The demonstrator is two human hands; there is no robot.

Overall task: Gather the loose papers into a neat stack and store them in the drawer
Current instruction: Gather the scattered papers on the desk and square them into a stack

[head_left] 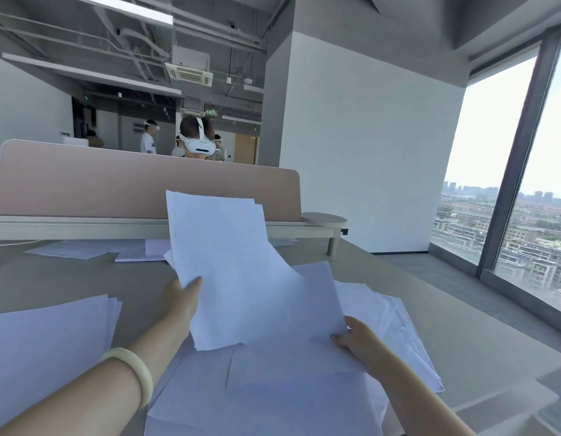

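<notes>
Left hand [180, 298] grips left edge of raised sheaf of white papers [238, 265], thumb on front, other fingers hidden behind; right hand [354, 338] pinches sheaf's lower right corner; sheaf lifted, tilted above desk [461, 325]; loose sheets [273, 398] scattered beneath; separate pile [46, 335] at left; pale bangle [133, 369] on left wrist; pink partition [115, 184] behind; drawer out of sight.
</notes>
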